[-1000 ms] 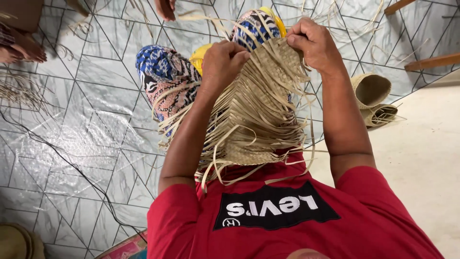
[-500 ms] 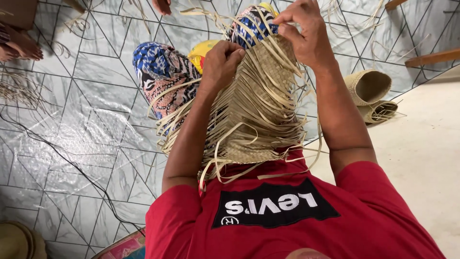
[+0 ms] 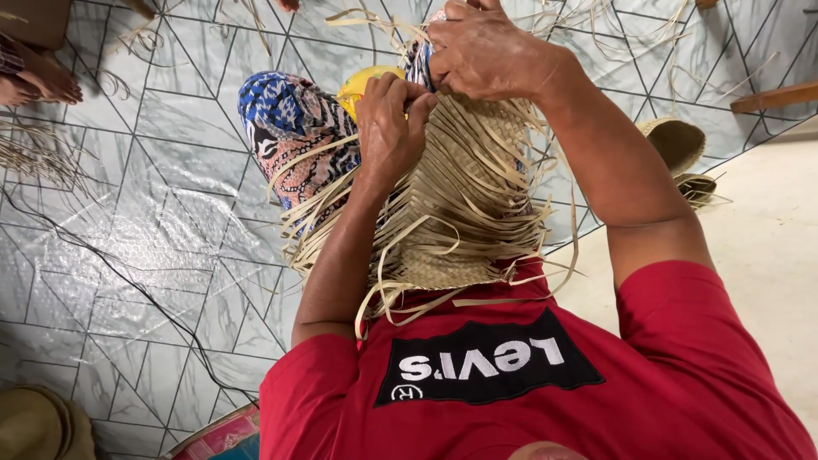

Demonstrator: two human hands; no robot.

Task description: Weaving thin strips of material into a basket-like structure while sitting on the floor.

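A half-woven piece of pale straw (image 3: pixel 460 230) lies over my lap, its loose strips fanning out toward my knees. My left hand (image 3: pixel 390 128) pinches a few strips near the far edge of the weave. Just beyond it my right hand (image 3: pixel 487 53) is closed around other strips at the top of the piece. Under the straw are my legs in blue and brown patterned trousers (image 3: pixel 285 128). A yellow object (image 3: pixel 362 83) shows between the knees, mostly hidden.
Another person's bare foot (image 3: pixel 38 81) rests at the far left on the grey patterned floor mat (image 3: pixel 128 247). Loose straw strips (image 3: pixel 38 158) and a black cable (image 3: pixel 128 277) lie at left. Woven straw rolls (image 3: pixel 677 145) sit at right, a straw hat (image 3: pixel 34 426) bottom left.
Both hands have worked farther up the weave; the right hand has risen toward the top of the view with its strips, and the left hand has closed in beside it.
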